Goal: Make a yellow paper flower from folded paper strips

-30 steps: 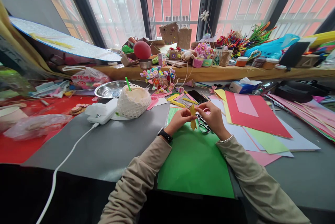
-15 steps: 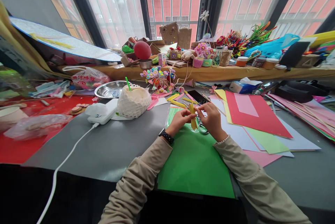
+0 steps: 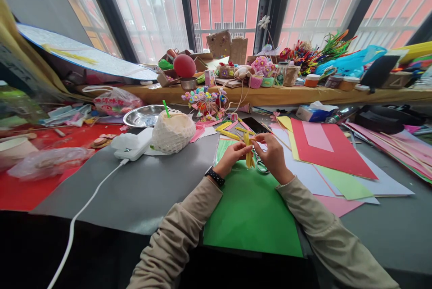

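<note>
My left hand point(image 3: 233, 156) pinches a small yellow strip of paper point(image 3: 249, 159), which looks folded or cut into narrow strands at its lower end. From the other side, the fingertips of my right hand point(image 3: 272, 154) close on the same paper, near its middle. Both hands are above a green sheet point(image 3: 253, 212). Scissors point(image 3: 262, 166) lie just under the hands, their handle loops partly hidden by my right hand. Behind the fingers are more yellow strips point(image 3: 230, 134) and a dark phone point(image 3: 254, 125).
Coloured paper sheets point(image 3: 334, 147) spread out on the right. To the left stand a coconut in white foam netting point(image 3: 173, 132), a metal plate point(image 3: 141, 116) and a white charger point(image 3: 133, 146) with its cable. A ledge point(image 3: 141, 93) crowded with crafts runs along the window.
Both hands stay almost in place on the yellow paper. Its lower strands look slightly more spread, and the view has shifted a little.
</note>
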Available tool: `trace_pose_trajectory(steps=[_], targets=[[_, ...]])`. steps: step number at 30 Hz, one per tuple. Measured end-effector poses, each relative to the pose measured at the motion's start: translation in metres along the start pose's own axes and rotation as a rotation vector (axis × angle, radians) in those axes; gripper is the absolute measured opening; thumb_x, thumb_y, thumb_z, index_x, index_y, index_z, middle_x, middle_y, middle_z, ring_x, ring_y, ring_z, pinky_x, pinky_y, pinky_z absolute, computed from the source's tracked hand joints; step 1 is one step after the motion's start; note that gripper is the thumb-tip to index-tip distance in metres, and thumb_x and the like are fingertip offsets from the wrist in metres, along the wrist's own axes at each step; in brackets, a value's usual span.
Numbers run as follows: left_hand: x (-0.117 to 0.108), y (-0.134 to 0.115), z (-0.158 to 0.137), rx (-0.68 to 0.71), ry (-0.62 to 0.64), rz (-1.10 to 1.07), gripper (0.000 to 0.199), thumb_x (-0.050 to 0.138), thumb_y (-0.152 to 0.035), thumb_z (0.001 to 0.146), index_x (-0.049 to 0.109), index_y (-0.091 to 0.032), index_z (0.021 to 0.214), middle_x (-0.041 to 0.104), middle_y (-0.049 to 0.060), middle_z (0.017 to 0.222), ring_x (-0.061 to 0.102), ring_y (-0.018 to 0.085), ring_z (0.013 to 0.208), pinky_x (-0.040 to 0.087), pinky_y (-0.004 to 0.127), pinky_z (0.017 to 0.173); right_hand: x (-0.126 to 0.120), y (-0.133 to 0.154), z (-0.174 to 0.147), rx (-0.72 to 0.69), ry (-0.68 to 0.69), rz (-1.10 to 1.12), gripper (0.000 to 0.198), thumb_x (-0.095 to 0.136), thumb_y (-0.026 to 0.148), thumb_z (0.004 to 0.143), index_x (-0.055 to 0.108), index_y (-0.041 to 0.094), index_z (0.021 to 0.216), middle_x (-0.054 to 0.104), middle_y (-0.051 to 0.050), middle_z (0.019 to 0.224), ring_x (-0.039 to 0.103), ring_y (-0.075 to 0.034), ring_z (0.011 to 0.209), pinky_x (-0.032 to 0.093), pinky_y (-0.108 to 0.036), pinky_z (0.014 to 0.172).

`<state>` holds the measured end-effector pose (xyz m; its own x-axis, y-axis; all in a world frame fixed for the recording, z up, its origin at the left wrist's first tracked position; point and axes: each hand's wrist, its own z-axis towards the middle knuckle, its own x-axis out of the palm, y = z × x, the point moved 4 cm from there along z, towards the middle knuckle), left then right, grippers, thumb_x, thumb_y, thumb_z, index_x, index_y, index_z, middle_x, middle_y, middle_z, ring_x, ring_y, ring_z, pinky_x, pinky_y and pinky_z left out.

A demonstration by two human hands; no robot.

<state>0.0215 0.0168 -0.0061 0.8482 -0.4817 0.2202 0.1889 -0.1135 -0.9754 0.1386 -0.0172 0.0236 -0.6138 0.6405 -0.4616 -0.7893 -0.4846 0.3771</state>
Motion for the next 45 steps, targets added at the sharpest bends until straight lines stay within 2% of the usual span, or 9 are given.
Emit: trace_pose_trajectory(steps=[3,5,16,22,28,33,40,45], targets=[[0.0,-0.001,0.0,0.002,-0.02,0.005,0.039,0.071,-0.04,0.052,0.053,-0.011,0.071,0.05,-0.003,0.065,0.05,0.007,0.061,0.042,0.022,0.063,0.002,-0.004,0.001,0.097,0.089,0.144,0.014,0.05,0.027,0.079,0.056,0.016,0.086,0.063,-0.005,0.079,0.059,-0.015,0.068,0.048,-0.026,0.063],[0.0,-0.001,0.0,0.001,-0.038,0.012,0.04,0.071,-0.041,0.051,0.051,-0.011,0.068,0.048,-0.004,0.062,0.049,0.006,0.058,0.041,0.021,0.06,0.002,-0.004,0.001,0.111,0.093,0.151,0.013,0.05,0.027,0.079,0.058,0.017,0.082,0.064,-0.005,0.078,0.06,-0.014,0.067,0.048,-0.026,0.063],[-0.001,0.001,0.001,-0.013,-0.068,0.048,0.043,0.07,-0.046,0.049,0.048,-0.012,0.063,0.047,-0.004,0.057,0.046,0.005,0.051,0.037,0.02,0.052,0.0,0.004,-0.004,-0.08,-0.036,-0.097,0.013,0.048,0.022,0.079,0.059,0.016,0.08,0.066,-0.005,0.074,0.06,-0.016,0.066,0.046,-0.026,0.061],[-0.002,0.002,0.001,-0.02,-0.094,0.034,0.042,0.068,-0.048,0.051,0.048,-0.012,0.064,0.046,-0.005,0.056,0.044,0.004,0.048,0.036,0.019,0.05,0.001,0.008,-0.007,-0.113,-0.032,-0.172,0.015,0.046,0.022,0.08,0.06,0.017,0.08,0.066,-0.005,0.074,0.06,-0.016,0.068,0.045,-0.026,0.061],[-0.001,0.0,0.0,0.024,-0.064,-0.015,0.04,0.069,-0.043,0.051,0.047,-0.012,0.065,0.048,-0.005,0.059,0.049,0.006,0.053,0.041,0.022,0.057,0.001,0.007,-0.005,-0.079,-0.034,-0.122,0.015,0.046,0.023,0.08,0.061,0.018,0.082,0.066,-0.005,0.077,0.061,-0.017,0.07,0.046,-0.027,0.063],[0.0,0.0,0.0,0.045,-0.05,-0.027,0.041,0.071,-0.04,0.05,0.047,-0.012,0.066,0.049,-0.004,0.061,0.051,0.007,0.057,0.044,0.025,0.061,0.002,0.005,-0.003,-0.038,0.039,0.004,0.018,0.046,0.024,0.08,0.06,0.017,0.089,0.067,-0.006,0.085,0.062,-0.016,0.073,0.048,-0.027,0.065],[0.001,-0.001,-0.001,0.059,-0.094,-0.029,0.043,0.071,-0.042,0.049,0.046,-0.012,0.065,0.048,-0.006,0.059,0.048,0.005,0.054,0.042,0.022,0.056,0.0,0.012,-0.006,-0.142,-0.002,-0.145,0.021,0.044,0.023,0.082,0.063,0.017,0.089,0.068,-0.006,0.08,0.062,-0.017,0.07,0.046,-0.027,0.062],[0.001,-0.001,-0.001,0.059,-0.098,-0.036,0.044,0.071,-0.043,0.048,0.045,-0.012,0.065,0.047,-0.006,0.059,0.047,0.005,0.053,0.042,0.022,0.056,0.0,0.014,-0.008,-0.168,-0.002,-0.174,0.024,0.042,0.023,0.083,0.063,0.017,0.093,0.068,-0.007,0.08,0.062,-0.017,0.07,0.046,-0.026,0.061]])
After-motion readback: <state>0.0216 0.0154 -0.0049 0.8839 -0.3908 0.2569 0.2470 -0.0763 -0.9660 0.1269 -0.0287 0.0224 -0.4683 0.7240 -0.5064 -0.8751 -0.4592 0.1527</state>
